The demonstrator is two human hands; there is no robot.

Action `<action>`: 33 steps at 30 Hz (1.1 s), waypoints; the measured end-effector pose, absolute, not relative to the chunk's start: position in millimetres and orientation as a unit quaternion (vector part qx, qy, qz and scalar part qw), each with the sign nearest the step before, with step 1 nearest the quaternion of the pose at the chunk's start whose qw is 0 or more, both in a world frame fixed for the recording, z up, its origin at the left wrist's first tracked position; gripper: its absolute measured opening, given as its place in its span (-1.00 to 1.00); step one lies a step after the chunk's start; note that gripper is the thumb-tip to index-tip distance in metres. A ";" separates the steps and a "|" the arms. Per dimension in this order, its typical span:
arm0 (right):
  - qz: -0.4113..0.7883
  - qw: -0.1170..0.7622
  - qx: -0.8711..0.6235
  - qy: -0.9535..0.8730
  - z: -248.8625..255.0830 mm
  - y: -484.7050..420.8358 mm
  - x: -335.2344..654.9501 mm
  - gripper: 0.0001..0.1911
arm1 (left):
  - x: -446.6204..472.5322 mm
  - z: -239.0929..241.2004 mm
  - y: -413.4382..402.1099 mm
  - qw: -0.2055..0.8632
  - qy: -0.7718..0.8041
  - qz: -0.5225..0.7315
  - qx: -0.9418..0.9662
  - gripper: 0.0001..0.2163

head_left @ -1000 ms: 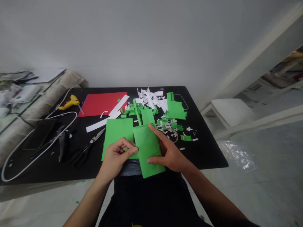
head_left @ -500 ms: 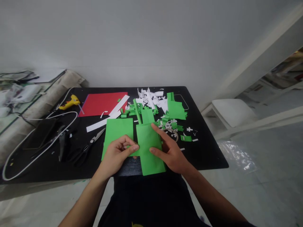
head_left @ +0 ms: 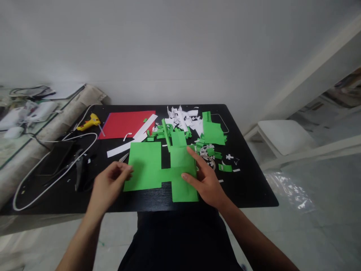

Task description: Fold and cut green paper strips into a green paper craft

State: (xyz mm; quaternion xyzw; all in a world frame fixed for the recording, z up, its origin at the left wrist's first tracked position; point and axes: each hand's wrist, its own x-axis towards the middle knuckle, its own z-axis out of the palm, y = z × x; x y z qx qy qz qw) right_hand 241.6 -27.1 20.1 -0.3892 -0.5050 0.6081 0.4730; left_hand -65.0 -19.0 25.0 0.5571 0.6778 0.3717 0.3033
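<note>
A green paper piece (head_left: 144, 165) lies near the front of the black table, its square left panel joined by a narrow strip to a taller right panel (head_left: 183, 188). My right hand (head_left: 207, 184) grips that right panel at its right side, thumb on top, index finger along the upper edge; its other fingers are partly hidden. My left hand (head_left: 111, 184) is at the left panel's left edge with curled fingers, thumb and fingertips close together. Nothing shows between them. Scissors (head_left: 124, 157) lie behind the left hand, mostly covered by it.
Green scraps (head_left: 160, 132), white scraps (head_left: 182, 116) and a tape roll (head_left: 209, 162) lie behind. A red sheet (head_left: 124, 124), white strips (head_left: 120, 149), a yellow glue gun (head_left: 89, 122) and a white cable (head_left: 53, 191) are to the left. A white stool (head_left: 284, 135) stands at right.
My left hand has let go of the right panel's edge and moved left, uncovering the joining strip. My right hand keeps its hold, and the right panel now lies straighter.
</note>
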 end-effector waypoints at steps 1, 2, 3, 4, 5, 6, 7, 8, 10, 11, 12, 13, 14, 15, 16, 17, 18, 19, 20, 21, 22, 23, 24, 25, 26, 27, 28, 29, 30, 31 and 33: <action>0.604 0.478 -0.392 -0.503 19.4 -26.5 242.0 -0.26 | -80.0 26.0 -20.2 0.250 0.723 0.301 0.569 -0.70; 0.599 0.485 -0.394 -0.501 18.8 -26.0 242.2 -0.26 | -94.3 27.3 -21.7 0.213 0.757 0.221 0.577 -0.70; 0.595 0.491 -0.395 -0.499 18.2 -25.6 242.2 -0.27 | -107.4 28.4 -23.6 0.185 0.782 0.147 0.577 -0.71; 0.591 0.498 -0.394 -0.497 17.8 -25.4 242.0 -0.27 | -119.0 29.2 -25.8 0.161 0.801 0.089 0.570 -0.71; 0.588 0.504 -0.393 -0.495 17.4 -25.3 241.5 -0.27 | -128.6 29.3 -28.2 0.145 0.809 0.050 0.567 -0.71; 0.588 0.509 -0.391 -0.492 17.2 -25.2 240.9 -0.27 | -136.4 28.6 -30.6 0.132 0.811 0.028 0.569 -0.70; 0.589 0.512 -0.389 -0.489 17.1 -25.3 240.2 -0.27 | -142.4 27.2 -32.9 0.124 0.812 0.011 0.570 -0.69; 0.591 0.514 -0.389 -0.486 17.1 -25.3 239.4 -0.27 | -147.0 25.0 -35.0 0.118 0.813 0.001 0.570 -0.69; 0.590 0.516 -0.391 -0.482 17.4 -25.2 238.3 -0.27 | -153.1 19.6 -38.2 0.111 0.811 -0.011 0.574 -0.68; 0.589 0.519 -0.392 -0.480 17.6 -25.1 238.0 -0.27 | -155.3 16.7 -39.1 0.106 0.810 -0.014 0.577 -0.68; 0.586 0.521 -0.394 -0.480 17.9 -25.0 238.0 -0.27 | -157.3 14.0 -39.6 0.095 0.808 -0.016 0.581 -0.68; 0.584 0.522 -0.395 -0.480 18.2 -24.8 238.1 -0.27 | -159.3 11.6 -39.6 0.077 0.808 -0.017 0.584 -0.69; 0.584 0.522 -0.397 -0.479 18.4 -24.7 238.4 -0.26 | -161.4 9.6 -39.2 0.056 0.806 -0.018 0.589 -0.70; 0.584 0.522 -0.398 -0.478 18.6 -24.5 238.8 -0.25 | -163.5 8.2 -38.4 0.037 0.801 -0.016 0.597 -0.71; 0.585 0.522 -0.398 -0.477 18.7 -24.3 239.2 -0.25 | -165.4 7.3 -37.3 0.022 0.794 -0.014 0.607 -0.71; 0.584 0.524 -0.397 -0.476 18.8 -24.1 239.6 -0.24 | -166.9 7.0 -35.9 0.015 0.787 -0.012 0.616 -0.70; 0.582 0.527 -0.396 -0.477 18.8 -23.7 239.8 -0.24 | -167.9 7.3 -34.3 0.023 0.778 -0.012 0.628 -0.70; 0.578 0.530 -0.396 -0.477 19.0 -23.3 239.9 -0.24 | -168.1 8.0 -32.5 0.039 0.769 -0.014 0.638 -0.70; 0.574 0.534 -0.397 -0.478 19.4 -22.7 239.9 -0.25 | -167.5 9.2 -30.6 0.054 0.762 -0.016 0.645 -0.71; 0.571 0.536 -0.399 -0.477 20.1 -22.0 239.7 -0.25 | -166.3 10.7 -28.8 0.067 0.757 -0.017 0.649 -0.73; 0.569 0.537 -0.402 -0.476 21.1 -21.2 239.5 -0.24 | -164.7 12.3 -27.2 0.074 0.754 -0.017 0.652 -0.75; 0.569 0.535 -0.406 -0.475 22.4 -20.2 239.1 -0.24 | -162.8 13.9 -25.9 0.079 0.751 -0.014 0.656 -0.76; 0.569 0.534 -0.408 -0.473 24.1 -19.0 238.8 -0.23 | -161.1 15.5 -25.1 0.083 0.747 -0.012 0.659 -0.77; 0.568 0.535 -0.410 -0.473 25.8 -17.8 238.3 -0.22 | -159.9 16.9 -24.8 0.087 0.747 -0.011 0.660 -0.77; 0.564 0.537 -0.411 -0.474 27.5 -16.4 237.9 -0.22 | -159.3 18.1 -25.1 0.093 0.749 -0.014 0.655 -0.77; 0.557 0.542 -0.412 -0.475 29.1 -15.0 237.4 -0.22 | -159.3 19.1 -26.1 0.101 0.757 -0.020 0.646 -0.76; 0.546 0.551 -0.414 -0.476 30.5 -13.7 237.0 -0.22 | -159.7 19.9 -27.8 0.108 0.768 -0.024 0.631 -0.74; 0.535 0.562 -0.414 -0.476 31.4 -12.4 236.5 -0.22 | -160.0 20.4 -30.3 0.117 0.778 -0.019 0.618 -0.74; 0.524 0.573 -0.416 -0.474 32.0 -11.3 235.9 -0.22 | -159.6 20.8 -33.5 0.127 0.785 0.001 0.607 -0.75; 0.516 0.582 -0.417 -0.470 32.2 -10.4 235.3 -0.23 | -157.7 21.0 -37.2 0.145 0.784 0.037 0.602 -0.75; 0.504 0.594 -0.425 -0.462 31.7 -9.1 233.8 -0.21 | -146.5 21.4 -45.4 0.201 0.760 0.148 0.600 -0.71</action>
